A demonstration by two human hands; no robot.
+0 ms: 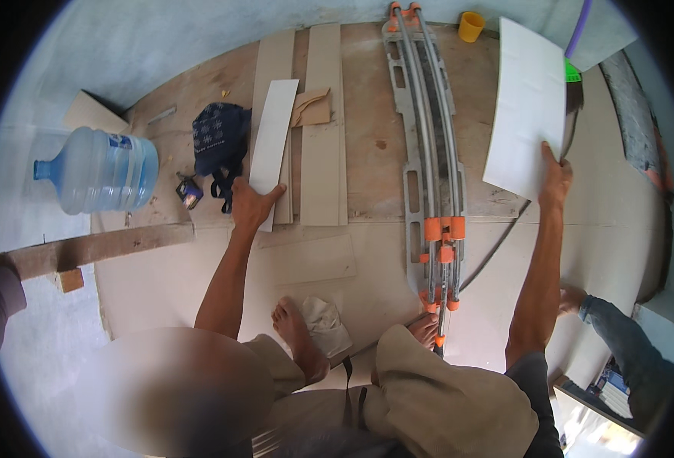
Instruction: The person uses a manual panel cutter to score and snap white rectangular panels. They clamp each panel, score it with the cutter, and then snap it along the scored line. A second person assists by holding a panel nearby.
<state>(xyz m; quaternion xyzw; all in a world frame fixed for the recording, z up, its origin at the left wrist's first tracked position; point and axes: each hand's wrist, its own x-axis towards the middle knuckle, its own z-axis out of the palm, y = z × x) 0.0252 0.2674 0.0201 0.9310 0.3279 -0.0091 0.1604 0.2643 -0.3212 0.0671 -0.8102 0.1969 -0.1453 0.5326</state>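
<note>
My left hand (254,203) grips the near end of a narrow white tile strip (274,133), thumb on one side and fingers on the other. The strip lies tilted over beige planks. My right hand (555,177) holds a wide white tile (526,99) by its near right edge, its far end raised toward the wall. Between my hands a manual tile cutter (434,153), with two steel rails and orange fittings, lies lengthways. Its handle end reaches my right foot.
Beige planks (324,168) carry a broken beige piece (314,107). Leftward are a dark blue bag (221,130), a large water bottle (108,169) and a wooden beam (108,246). A yellow cup (470,27) stands far back. Another person's leg (619,328) is at right.
</note>
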